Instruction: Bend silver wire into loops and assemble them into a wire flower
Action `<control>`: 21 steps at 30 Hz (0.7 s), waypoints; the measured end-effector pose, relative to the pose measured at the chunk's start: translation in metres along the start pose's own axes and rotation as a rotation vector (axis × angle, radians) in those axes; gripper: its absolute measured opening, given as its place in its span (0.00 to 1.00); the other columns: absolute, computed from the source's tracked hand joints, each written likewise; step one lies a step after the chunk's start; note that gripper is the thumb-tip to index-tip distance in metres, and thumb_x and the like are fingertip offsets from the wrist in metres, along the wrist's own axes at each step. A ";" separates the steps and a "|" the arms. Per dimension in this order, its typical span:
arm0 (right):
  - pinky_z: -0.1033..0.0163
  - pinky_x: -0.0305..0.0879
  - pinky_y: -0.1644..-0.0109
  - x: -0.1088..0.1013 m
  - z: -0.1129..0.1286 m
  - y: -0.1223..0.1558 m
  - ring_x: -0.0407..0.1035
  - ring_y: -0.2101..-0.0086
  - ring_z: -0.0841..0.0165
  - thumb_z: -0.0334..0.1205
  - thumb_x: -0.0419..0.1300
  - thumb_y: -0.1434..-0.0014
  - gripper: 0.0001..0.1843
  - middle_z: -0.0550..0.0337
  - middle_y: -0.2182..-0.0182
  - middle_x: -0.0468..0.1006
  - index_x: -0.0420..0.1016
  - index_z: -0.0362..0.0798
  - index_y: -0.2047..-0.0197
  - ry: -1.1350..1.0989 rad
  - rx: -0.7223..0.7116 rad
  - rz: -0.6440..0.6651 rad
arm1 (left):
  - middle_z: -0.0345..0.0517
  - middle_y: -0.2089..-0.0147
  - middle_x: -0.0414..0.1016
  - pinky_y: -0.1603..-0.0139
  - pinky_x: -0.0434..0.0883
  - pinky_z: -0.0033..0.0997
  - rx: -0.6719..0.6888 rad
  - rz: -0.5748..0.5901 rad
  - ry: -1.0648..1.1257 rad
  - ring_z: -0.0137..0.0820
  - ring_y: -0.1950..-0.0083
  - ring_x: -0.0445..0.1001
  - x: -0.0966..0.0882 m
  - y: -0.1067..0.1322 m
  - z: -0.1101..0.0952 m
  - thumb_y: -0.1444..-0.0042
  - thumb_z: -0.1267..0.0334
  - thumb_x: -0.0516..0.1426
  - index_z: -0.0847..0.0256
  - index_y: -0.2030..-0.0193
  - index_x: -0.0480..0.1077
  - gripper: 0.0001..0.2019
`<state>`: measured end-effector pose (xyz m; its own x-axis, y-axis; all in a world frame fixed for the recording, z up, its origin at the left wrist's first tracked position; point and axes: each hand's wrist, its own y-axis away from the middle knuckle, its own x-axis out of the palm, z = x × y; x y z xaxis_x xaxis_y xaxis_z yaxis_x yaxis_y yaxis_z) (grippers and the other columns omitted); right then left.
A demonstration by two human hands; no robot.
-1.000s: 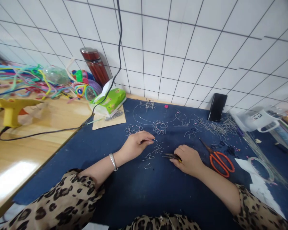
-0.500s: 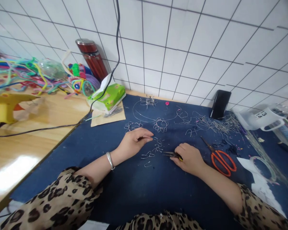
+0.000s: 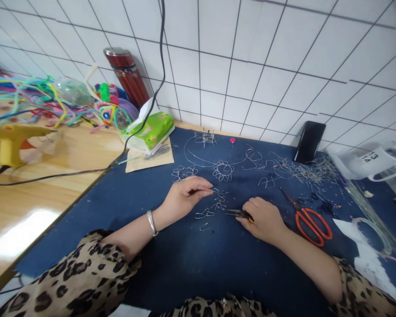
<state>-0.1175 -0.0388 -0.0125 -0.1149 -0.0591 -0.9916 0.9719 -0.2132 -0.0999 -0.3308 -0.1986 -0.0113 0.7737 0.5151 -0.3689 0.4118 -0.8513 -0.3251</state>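
Scarcely moved, pliers (image 3: 240, 214) in right grip (image 3: 262, 220), wire pieces (image 3: 220, 205) beside left grip (image 3: 184, 196).

- The wire bits (image 3: 220, 205) are looking like thin, shiny metal.
- The pliers (image 3: 240, 214) are showing dark metal tips.
- The bracelet (image 3: 151, 223) is gleaming like smooth, silvery metal.
- The flask (image 3: 130, 79) is shining, all red and smooth.
- The surface (image 3: 69, 152) is showing pale, glossy wood, with white light bouncing off it.
- The blue cover (image 3: 191, 268) on it is looking matt.
- The scissors (image 3: 312, 224) are showing smooth orange plastic handles.
- The glue gun (image 3: 11, 143) is looking like yellow plastic.
- The phone (image 3: 310, 141) is showing a smooth black front.
- The tissue pack (image 3: 158, 130) is looking like shiny green plastic, with soft white paper (image 3: 144, 112) poking out.
- The sleeve (image 3: 86, 273) is looking like soft, spotted cloth.
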 end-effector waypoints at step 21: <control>0.62 0.54 0.63 -0.001 0.001 0.008 0.59 0.68 0.68 0.44 0.53 0.43 0.10 0.58 0.71 0.68 0.70 0.47 0.67 -0.088 -0.046 -0.078 | 0.43 0.64 0.69 0.67 0.72 0.27 -0.214 0.343 0.333 0.25 0.68 0.71 0.014 0.005 -0.026 0.44 0.69 0.53 0.61 0.58 0.66 0.07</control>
<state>-0.1095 -0.0413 -0.0124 -0.2060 -0.1295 -0.9700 0.9674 -0.1760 -0.1819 -0.3054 -0.1977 0.0044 0.9782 0.1731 -0.1147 0.1700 -0.9848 -0.0364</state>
